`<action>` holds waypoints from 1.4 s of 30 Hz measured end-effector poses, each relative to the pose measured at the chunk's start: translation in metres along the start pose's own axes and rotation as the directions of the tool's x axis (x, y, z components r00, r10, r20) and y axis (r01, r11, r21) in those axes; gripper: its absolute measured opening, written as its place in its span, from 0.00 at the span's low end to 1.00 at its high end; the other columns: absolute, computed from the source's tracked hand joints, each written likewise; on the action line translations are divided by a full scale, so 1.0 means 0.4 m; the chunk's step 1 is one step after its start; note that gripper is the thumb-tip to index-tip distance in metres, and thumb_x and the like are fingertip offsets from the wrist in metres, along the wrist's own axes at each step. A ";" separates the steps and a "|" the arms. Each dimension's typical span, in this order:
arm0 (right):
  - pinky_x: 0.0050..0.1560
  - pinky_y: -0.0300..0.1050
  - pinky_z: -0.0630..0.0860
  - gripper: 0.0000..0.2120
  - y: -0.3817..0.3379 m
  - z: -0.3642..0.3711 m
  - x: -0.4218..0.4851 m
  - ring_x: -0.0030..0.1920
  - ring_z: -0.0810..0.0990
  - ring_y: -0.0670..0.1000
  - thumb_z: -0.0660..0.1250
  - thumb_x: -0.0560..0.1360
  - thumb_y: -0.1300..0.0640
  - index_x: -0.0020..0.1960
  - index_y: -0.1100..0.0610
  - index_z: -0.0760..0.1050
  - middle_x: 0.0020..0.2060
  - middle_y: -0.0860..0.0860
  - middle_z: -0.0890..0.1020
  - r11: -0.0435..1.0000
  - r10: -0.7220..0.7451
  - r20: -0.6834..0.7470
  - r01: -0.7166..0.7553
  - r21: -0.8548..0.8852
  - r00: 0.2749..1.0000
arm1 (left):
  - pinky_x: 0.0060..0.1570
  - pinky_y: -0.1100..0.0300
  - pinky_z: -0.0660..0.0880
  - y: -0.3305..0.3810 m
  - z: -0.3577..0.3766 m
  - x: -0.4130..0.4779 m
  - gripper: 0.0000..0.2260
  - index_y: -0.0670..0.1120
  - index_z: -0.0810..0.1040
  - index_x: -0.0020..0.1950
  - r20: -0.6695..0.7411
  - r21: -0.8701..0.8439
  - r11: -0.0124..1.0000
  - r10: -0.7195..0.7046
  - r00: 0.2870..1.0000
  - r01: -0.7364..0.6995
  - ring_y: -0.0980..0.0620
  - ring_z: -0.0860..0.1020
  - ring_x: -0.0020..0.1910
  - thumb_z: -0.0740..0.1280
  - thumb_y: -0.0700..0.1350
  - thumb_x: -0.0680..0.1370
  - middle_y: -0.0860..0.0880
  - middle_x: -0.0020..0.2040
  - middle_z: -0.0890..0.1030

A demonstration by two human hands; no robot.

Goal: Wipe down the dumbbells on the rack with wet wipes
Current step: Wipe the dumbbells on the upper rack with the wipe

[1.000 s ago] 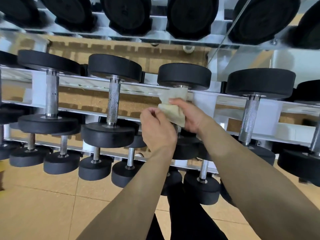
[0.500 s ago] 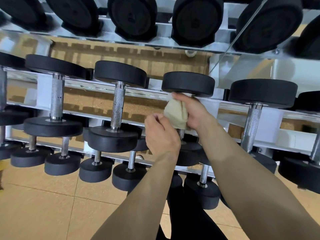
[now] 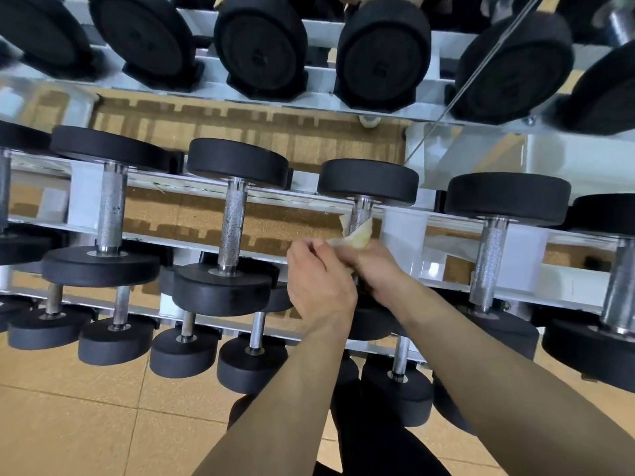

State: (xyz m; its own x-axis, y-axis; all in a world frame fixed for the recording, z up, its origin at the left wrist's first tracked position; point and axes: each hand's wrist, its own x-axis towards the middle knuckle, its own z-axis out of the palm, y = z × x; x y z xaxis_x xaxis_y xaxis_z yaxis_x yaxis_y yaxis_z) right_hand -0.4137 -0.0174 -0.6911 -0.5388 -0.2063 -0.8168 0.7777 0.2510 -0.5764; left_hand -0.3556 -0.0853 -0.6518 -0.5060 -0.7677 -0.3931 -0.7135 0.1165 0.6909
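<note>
Sliding back toward the person, the right hand [image 3: 378, 269] now sits low on the handle [image 3: 360, 211], so bare knurled steel shows between the wet wipe [image 3: 359, 235] and the far head, where half a second ago the wipe pressed against that head. Its fingers are curled round the wipe and the bar together. The left hand [image 3: 319, 280] sits just beside it, fingers curled, and seems to pinch the wipe's loose corner, though the contact is small and hard to read. The dumbbell [image 3: 367, 180] lies on the middle tier of the rack [image 3: 80, 201], with its long axis running straight away from the person. Its near head is hidden under both hands. Judging from this, the next stroke runs along that axis, with the right hand nearer the bar.
</note>
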 end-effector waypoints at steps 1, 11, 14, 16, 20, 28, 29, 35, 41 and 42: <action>0.39 0.45 0.82 0.14 -0.006 0.008 -0.001 0.43 0.87 0.53 0.79 0.70 0.57 0.53 0.61 0.83 0.43 0.56 0.87 0.999 -0.001 -0.068 -0.001 -0.033 0.998 | 0.52 0.51 0.71 -0.001 0.000 0.000 0.09 0.51 0.71 0.51 0.003 0.000 1.000 0.002 1.000 -0.002 0.49 0.75 0.48 0.54 0.52 0.85 0.51 0.52 0.77; 0.42 0.46 0.78 0.15 -0.132 0.006 0.061 0.31 0.81 0.51 0.73 0.76 0.58 0.31 0.55 0.82 0.29 0.51 0.81 0.928 0.098 0.009 -0.094 0.361 0.995 | 0.52 0.46 0.74 -0.014 0.007 0.001 0.14 0.52 0.71 0.51 -0.027 0.001 0.998 0.064 0.998 -0.064 0.50 0.75 0.46 0.51 0.58 0.80 0.54 0.48 0.76; 0.38 0.44 0.76 0.21 -0.104 -0.013 0.077 0.29 0.79 0.49 0.68 0.79 0.54 0.28 0.54 0.81 0.27 0.50 0.79 0.874 0.100 0.144 -0.156 0.460 0.985 | 0.52 0.45 0.74 -0.013 0.008 -0.001 0.15 0.51 0.72 0.52 -0.028 0.009 0.998 0.056 0.998 -0.056 0.49 0.75 0.47 0.50 0.58 0.80 0.53 0.49 0.76; 0.35 0.43 0.75 0.21 -0.081 -0.018 0.079 0.28 0.78 0.47 0.65 0.80 0.53 0.29 0.54 0.81 0.27 0.48 0.78 0.853 0.098 0.197 -0.184 0.489 0.976 | 0.53 0.44 0.74 -0.014 0.010 0.000 0.15 0.51 0.71 0.52 -0.022 0.017 0.999 0.049 0.999 -0.049 0.48 0.76 0.48 0.51 0.58 0.81 0.53 0.49 0.76; 0.37 0.42 0.78 0.08 -0.037 -0.031 0.041 0.33 0.82 0.49 0.69 0.77 0.54 0.41 0.54 0.81 0.33 0.52 0.83 0.941 0.100 0.243 -0.171 0.290 0.965 | 0.56 0.43 0.73 -0.011 0.008 -0.003 0.17 0.52 0.71 0.51 -0.012 0.015 0.999 0.041 0.999 -0.041 0.48 0.76 0.49 0.48 0.61 0.80 0.53 0.49 0.77; 0.41 0.40 0.79 0.12 -0.004 -0.018 -0.033 0.41 0.85 0.47 0.75 0.75 0.52 0.48 0.61 0.83 0.39 0.52 0.87 0.976 -0.155 0.003 0.153 -0.154 0.988 | 0.53 0.50 0.72 -0.002 0.003 -0.002 0.18 0.52 0.74 0.52 0.043 0.034 0.999 0.005 0.999 -0.007 0.50 0.76 0.49 0.52 0.63 0.81 0.54 0.48 0.79; 0.42 0.42 0.80 0.11 -0.003 -0.024 -0.041 0.42 0.86 0.49 0.74 0.76 0.52 0.49 0.61 0.83 0.40 0.53 0.87 0.980 -0.163 -0.024 0.159 -0.123 0.986 | 0.53 0.51 0.72 0.001 0.003 0.001 0.18 0.52 0.75 0.54 0.072 0.060 0.998 -0.015 0.997 0.011 0.50 0.77 0.49 0.54 0.63 0.81 0.55 0.47 0.79; 0.50 0.55 0.80 0.10 0.004 -0.050 -0.074 0.45 0.84 0.58 0.64 0.81 0.60 0.45 0.60 0.83 0.43 0.60 0.86 0.977 -0.179 -0.263 0.203 0.067 0.948 | 0.53 0.53 0.75 0.001 -0.001 0.000 0.19 0.55 0.79 0.59 0.155 0.140 0.990 -0.008 0.988 -0.014 0.51 0.80 0.51 0.60 0.66 0.79 0.59 0.45 0.79; 0.43 0.47 0.77 0.08 -0.011 -0.060 -0.115 0.42 0.81 0.54 0.62 0.79 0.62 0.45 0.57 0.78 0.36 0.50 0.82 0.918 -0.114 -0.372 0.241 0.315 0.921 | 0.52 0.56 0.70 0.002 -0.013 0.001 0.17 0.55 0.76 0.65 0.178 0.166 0.986 0.006 0.984 -0.036 0.50 0.80 0.57 0.61 0.61 0.81 0.57 0.53 0.83; 0.41 0.45 0.77 0.08 -0.007 -0.062 -0.128 0.42 0.81 0.53 0.62 0.79 0.63 0.44 0.56 0.78 0.36 0.50 0.82 0.906 -0.108 -0.367 0.244 0.346 0.924 | 0.51 0.56 0.69 0.000 -0.013 0.003 0.17 0.55 0.76 0.67 0.190 0.174 0.984 0.002 0.982 -0.036 0.50 0.79 0.58 0.62 0.60 0.81 0.57 0.54 0.83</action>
State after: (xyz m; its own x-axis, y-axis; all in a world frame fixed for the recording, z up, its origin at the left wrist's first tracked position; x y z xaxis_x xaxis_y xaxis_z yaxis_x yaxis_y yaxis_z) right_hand -0.3963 0.0160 -0.6483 -0.7011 0.1293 -0.7013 0.6853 -0.1497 -0.7127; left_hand -0.3537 -0.0893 -0.6489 -0.5904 -0.6341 -0.4993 -0.7683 0.2521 0.5884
